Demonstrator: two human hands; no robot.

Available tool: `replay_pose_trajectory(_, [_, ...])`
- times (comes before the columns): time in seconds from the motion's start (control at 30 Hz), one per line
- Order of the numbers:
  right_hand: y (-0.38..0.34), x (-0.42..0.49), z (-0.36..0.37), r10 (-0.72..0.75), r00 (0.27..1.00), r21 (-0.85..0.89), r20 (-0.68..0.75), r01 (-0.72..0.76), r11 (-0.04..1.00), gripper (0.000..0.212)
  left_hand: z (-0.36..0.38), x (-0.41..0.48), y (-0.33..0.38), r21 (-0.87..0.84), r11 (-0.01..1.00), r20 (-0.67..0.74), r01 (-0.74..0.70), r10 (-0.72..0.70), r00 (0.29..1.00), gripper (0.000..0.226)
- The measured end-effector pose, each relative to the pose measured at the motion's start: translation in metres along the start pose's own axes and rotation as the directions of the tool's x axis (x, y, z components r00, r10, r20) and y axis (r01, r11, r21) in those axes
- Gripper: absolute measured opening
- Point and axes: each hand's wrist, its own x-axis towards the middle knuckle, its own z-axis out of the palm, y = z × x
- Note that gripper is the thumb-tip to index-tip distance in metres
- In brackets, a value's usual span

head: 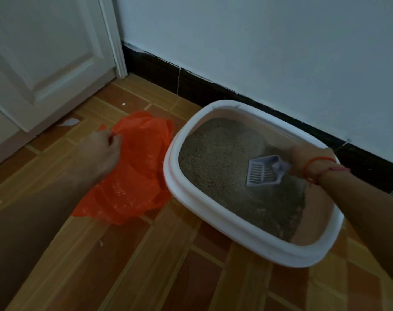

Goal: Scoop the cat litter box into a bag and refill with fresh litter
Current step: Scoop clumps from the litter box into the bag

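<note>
A white oval litter box (175, 176) stands on the floor against the wall, holding grey-brown litter (215, 158). My right hand (310, 160) grips the handle of a pale slotted scoop (263, 171), which sits low over the litter at the box's right side. An orange plastic bag (137, 176) lies crumpled on the floor just left of the box. My left hand (101, 149) pinches the bag's upper edge.
A white door (40, 59) stands at the upper left and a white wall with a dark skirting board (191, 84) runs behind the box. The floor is brown tile (168, 265). A scrap of white paper (67, 123) lies near the door.
</note>
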Motion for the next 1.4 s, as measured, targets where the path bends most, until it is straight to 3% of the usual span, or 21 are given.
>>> replay_pose_trajectory(0.07, [-0.008,0.005,0.018,-0.01,0.999,0.089,0.049,0.005,0.996,0.025,0.002,0.001,-0.001,-0.002,1.0,-0.007,0.004,-0.004,1.0,0.037])
replay_pose_trajectory(0.47, [-0.084,-0.002,0.045,-0.021,0.999,0.451,-0.035,0.034,0.892,0.035,0.022,0.008,-0.023,0.047,0.999,0.032,0.025,-0.027,0.999,0.038])
replay_pose_trajectory(0.83, [-0.111,-0.002,0.053,-0.023,1.0,0.72,0.008,0.01,0.694,0.027,0.015,0.002,-0.019,0.046,0.996,0.064,0.077,-0.08,0.995,0.036])
replay_pose_trajectory(1.2, [-0.078,-0.022,0.053,0.006,0.998,0.853,-0.059,0.047,0.52,0.035,0.01,-0.004,-0.005,-0.056,0.991,0.081,0.119,-0.115,0.99,0.038])
replay_pose_trajectory(1.4, [-0.048,-0.029,0.054,0.051,0.996,0.827,-0.075,0.034,0.561,0.037,0.006,-0.004,-0.002,-0.064,0.992,0.083,0.107,-0.101,0.991,0.039])
